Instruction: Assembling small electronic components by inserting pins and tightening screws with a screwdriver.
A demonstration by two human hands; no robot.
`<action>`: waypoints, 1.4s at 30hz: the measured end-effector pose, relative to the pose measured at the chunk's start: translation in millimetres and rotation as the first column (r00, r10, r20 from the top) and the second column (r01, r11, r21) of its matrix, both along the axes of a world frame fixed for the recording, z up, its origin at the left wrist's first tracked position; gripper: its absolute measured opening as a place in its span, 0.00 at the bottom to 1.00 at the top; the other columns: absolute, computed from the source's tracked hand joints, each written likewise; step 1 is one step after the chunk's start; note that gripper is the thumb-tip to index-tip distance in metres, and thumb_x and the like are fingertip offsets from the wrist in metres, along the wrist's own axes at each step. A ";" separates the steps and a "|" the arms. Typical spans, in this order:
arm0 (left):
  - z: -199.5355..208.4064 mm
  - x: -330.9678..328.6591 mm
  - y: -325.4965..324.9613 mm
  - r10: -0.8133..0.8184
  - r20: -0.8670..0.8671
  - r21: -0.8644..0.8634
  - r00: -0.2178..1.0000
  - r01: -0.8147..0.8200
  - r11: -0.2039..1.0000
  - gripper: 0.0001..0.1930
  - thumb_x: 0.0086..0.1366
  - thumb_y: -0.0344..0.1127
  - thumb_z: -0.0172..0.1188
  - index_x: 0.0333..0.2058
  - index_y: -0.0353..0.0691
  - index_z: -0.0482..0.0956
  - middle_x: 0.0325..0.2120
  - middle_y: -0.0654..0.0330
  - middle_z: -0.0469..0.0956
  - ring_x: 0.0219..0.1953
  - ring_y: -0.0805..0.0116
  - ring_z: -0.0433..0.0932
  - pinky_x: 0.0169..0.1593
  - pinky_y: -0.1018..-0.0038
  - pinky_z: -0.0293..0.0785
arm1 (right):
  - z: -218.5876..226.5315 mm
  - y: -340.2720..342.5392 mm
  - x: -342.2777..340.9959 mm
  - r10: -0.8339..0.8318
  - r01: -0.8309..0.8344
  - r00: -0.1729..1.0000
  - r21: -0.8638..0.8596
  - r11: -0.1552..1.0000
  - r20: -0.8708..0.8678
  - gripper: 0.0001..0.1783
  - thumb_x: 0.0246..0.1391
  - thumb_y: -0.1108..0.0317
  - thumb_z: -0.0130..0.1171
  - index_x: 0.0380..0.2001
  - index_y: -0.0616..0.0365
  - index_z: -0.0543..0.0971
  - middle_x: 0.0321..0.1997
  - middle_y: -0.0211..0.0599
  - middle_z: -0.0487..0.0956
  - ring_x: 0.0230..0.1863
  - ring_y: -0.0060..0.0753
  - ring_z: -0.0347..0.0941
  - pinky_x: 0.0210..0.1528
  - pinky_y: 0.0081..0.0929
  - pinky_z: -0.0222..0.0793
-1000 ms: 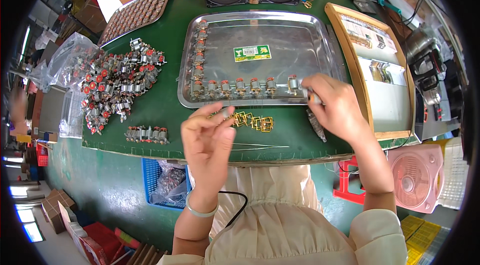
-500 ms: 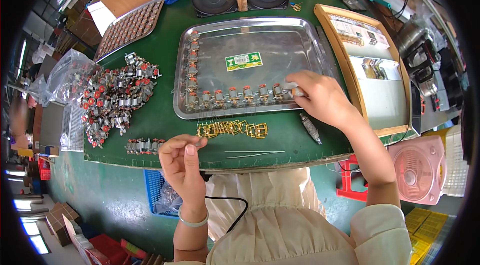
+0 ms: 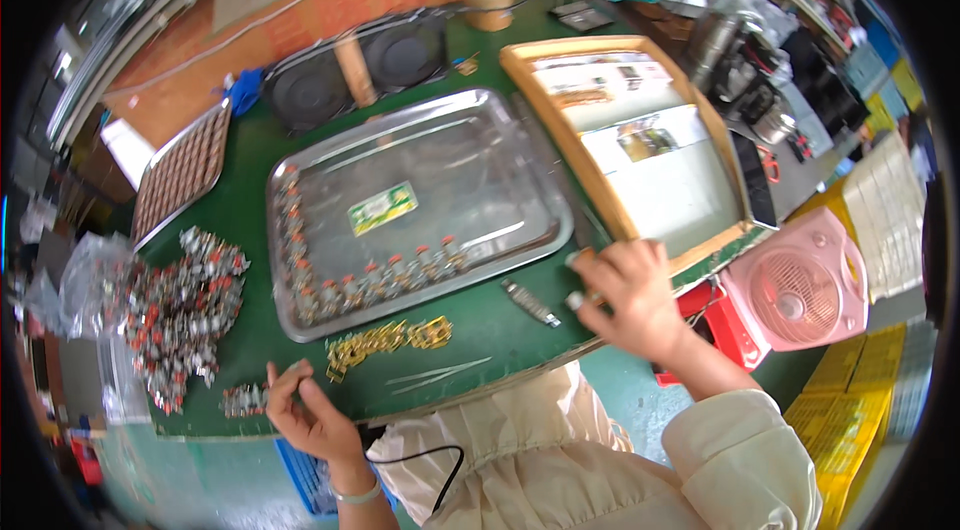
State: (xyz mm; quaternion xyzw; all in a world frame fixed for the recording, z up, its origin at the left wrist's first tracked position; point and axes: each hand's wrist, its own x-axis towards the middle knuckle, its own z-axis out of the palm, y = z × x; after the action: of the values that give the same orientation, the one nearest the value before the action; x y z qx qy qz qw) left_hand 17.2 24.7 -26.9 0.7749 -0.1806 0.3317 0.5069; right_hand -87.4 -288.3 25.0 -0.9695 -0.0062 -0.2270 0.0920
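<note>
My left hand (image 3: pixel 312 418) is over the table's near edge, fingers loosely bent and apart, with nothing visible in them. Just beside its fingertips lies a short row of small silver parts (image 3: pixel 244 400). My right hand (image 3: pixel 632 302) hovers near the front corner of a wooden-framed board (image 3: pixel 620 222), its fingertips wrapped in pale coverings, spread apart and slightly blurred. Between the hands, a shiny metal tray (image 3: pixel 440 145) holds a line of small red-topped metal parts (image 3: pixel 397 270) along its left and near sides. In front of it lies a bunch of gold-coloured wire frames (image 3: pixel 385 342).
A big pile of similar metal parts (image 3: pixel 190 315) sits at the left beside a clear plastic bag (image 3: pixel 92 280). Behind are a filled tray (image 3: pixel 185 170) and black twin speakers (image 3: pixel 350 75). Two thin pale rods (image 3: pixel 440 373) and a grey wrapped tool (image 3: pixel 530 302) lie in front.
My right hand has left the tray's near right corner and moved right and nearer. My left hand has drawn away from the gold frames, fingers loosening. The whole view has turned and shifted.
</note>
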 end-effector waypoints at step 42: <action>2.5 -5.8 -12.8 0.293 0.026 0.179 0.956 -0.293 0.939 0.06 0.59 0.27 0.48 0.36 0.33 0.67 0.32 0.58 0.71 0.38 0.63 0.69 0.61 0.54 0.41 | 90.5 -353.4 13.7 -0.707 0.041 0.629 0.894 0.446 0.323 0.15 0.46 0.59 0.55 0.24 0.63 0.74 0.15 0.24 0.64 0.16 0.18 0.57 0.22 0.17 0.57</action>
State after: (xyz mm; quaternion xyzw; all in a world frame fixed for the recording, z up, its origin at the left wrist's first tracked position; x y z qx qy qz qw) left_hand 11.4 11.8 -24.4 0.8359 -0.0924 0.3855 0.3796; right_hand -73.7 -641.7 115.5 -0.6262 0.3033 -0.5455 0.4672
